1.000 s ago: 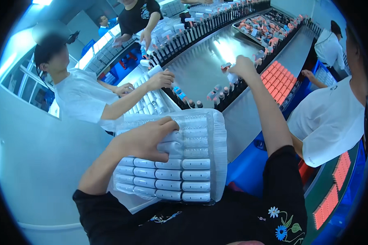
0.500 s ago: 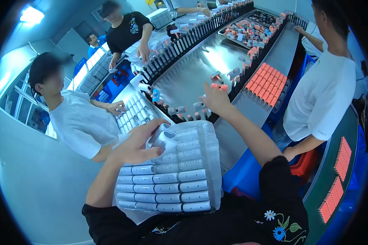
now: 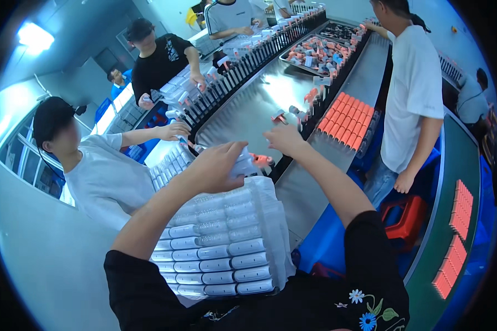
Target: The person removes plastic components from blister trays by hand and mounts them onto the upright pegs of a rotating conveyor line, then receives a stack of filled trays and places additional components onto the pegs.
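My left hand (image 3: 218, 165) is closed around white plastic shells (image 3: 242, 163), partly hidden by its fingers. Right beside them is an orange piece (image 3: 261, 160) at the near end of the line of posts. My right hand (image 3: 287, 139) is over the near right part of the line, fingers apart, with nothing visible in them. Just beyond its fingertips stands an orange-and-grey piece (image 3: 279, 117). Below my left hand lies a clear moulded tray (image 3: 211, 225). Rows of white rounded shells (image 3: 215, 265) fill its near side, while the far rows show bare clear pockets.
Black posts (image 3: 226, 94) ring a metal table (image 3: 232, 118). A tray of mixed parts (image 3: 315, 54) lies farther back. Orange pieces (image 3: 345, 122) stand in rows at right. Co-workers stand on both sides; one's hand (image 3: 175, 130) is near the posts. A red stool (image 3: 404, 216) is at right.
My left hand has moved up and forward with the white shells, from above the tray to the posts. My right hand has come away from an orange piece. The view has shifted slightly.
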{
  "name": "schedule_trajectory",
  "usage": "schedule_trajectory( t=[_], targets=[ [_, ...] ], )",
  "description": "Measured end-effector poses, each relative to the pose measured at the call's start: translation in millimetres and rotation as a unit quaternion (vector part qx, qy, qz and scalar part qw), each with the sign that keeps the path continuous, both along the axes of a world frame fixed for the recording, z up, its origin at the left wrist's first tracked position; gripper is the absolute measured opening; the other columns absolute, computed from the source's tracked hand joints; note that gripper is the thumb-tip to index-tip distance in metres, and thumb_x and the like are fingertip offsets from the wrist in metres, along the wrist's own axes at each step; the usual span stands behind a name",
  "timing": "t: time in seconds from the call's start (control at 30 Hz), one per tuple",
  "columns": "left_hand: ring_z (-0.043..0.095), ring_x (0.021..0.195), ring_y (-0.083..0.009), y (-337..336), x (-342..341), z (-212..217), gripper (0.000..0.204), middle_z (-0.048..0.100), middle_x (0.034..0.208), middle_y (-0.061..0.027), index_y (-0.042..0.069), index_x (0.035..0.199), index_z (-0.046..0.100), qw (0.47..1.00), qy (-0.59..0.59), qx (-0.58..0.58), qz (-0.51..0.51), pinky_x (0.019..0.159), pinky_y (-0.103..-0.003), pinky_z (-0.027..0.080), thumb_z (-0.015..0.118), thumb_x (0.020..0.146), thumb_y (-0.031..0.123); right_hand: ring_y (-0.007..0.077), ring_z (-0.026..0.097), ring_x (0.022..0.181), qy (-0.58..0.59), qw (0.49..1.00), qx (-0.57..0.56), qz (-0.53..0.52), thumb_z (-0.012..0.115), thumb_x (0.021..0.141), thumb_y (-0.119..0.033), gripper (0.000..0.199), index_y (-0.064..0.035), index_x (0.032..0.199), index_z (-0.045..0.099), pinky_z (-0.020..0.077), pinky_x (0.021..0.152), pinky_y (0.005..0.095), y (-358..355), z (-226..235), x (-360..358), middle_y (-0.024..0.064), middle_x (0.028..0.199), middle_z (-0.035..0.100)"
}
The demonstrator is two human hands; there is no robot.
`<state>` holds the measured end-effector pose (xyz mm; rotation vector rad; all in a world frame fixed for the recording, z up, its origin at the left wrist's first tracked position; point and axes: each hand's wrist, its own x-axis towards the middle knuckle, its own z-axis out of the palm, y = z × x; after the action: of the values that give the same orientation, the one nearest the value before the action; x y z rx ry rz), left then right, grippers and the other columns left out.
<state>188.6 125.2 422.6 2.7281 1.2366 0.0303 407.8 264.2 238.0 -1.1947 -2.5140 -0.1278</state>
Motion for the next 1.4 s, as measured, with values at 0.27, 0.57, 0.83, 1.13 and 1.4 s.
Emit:
schedule_trajectory(
  t=[0.27, 0.57, 0.83, 1.13, 1.4],
  targets=[
    [0.066, 0.106, -0.0457, 66.4, 34.3, -23.7, 0.073, 0.065, 0.119, -0.0292, -0.001, 0.144, 0.042, 0.995, -0.066, 0.000, 0.079, 0.094, -0.049, 0.052, 0.071, 0.086, 0.031, 0.0374, 0.073, 0.091, 0.012, 0.990, -0.116, -0.075, 0.067, 0.096, -0.035, 0.039, -0.0040, 0.118, 0.061, 0.0585, 0.077, 0.0504, -33.7, -26.0, -29.5, 0.0155, 0.104, 0.072],
    [0.068, 0.096, -0.0306, 169.8, 55.1, -140.0, 0.036, 0.068, 0.110, -0.0150, 0.003, 0.121, 0.066, 0.835, -0.219, -0.367, 0.348, 0.069, -0.047, 0.061, 0.057, 0.097, 0.028, 0.0383, 0.066, 0.109, 0.257, 0.961, -0.097, 0.029, 0.064, 0.098, -0.020, 0.037, 0.0005, 0.128, 0.059, 0.0552, 0.087, 0.0456, -129.5, -28.4, 48.8, 0.0204, 0.116, 0.066],
    [0.069, 0.084, -0.0339, 144.1, 62.1, -154.9, 0.049, 0.063, 0.120, -0.0205, 0.000, 0.141, 0.051, 0.860, -0.007, -0.367, 0.355, 0.059, -0.048, 0.062, 0.048, 0.103, 0.032, 0.0214, 0.071, 0.091, 0.500, 0.811, -0.274, -0.133, 0.052, 0.109, -0.027, 0.037, 0.0040, 0.125, 0.063, 0.0552, 0.082, 0.0336, -262.1, -88.8, 112.8, 0.0150, 0.103, 0.072],
    [0.057, 0.053, -0.0241, 125.0, 28.9, -135.1, 0.056, 0.063, 0.085, -0.0121, -0.006, 0.109, 0.061, 0.842, 0.217, -0.365, 0.333, 0.045, -0.034, 0.049, 0.046, 0.107, 0.048, 0.0222, 0.072, 0.089, 0.503, 0.802, -0.256, -0.195, 0.058, 0.105, -0.023, 0.032, 0.0024, 0.122, 0.066, 0.0559, 0.081, 0.0331, -277.0, -78.3, 109.0, 0.0169, 0.101, 0.073],
    [0.069, 0.071, -0.0298, 115.3, -43.4, -134.1, 0.128, 0.068, 0.082, -0.0225, -0.013, 0.152, 0.011, 0.858, 0.334, -0.240, 0.309, 0.065, -0.040, 0.056, 0.064, 0.082, 0.080, 0.0280, 0.073, 0.087, 0.452, 0.832, -0.212, -0.242, 0.063, 0.100, -0.017, 0.027, 0.0029, 0.117, 0.068, 0.0573, 0.079, 0.0363, -280.1, -64.7, 104.7, 0.0194, 0.099, 0.073]
  ],
)
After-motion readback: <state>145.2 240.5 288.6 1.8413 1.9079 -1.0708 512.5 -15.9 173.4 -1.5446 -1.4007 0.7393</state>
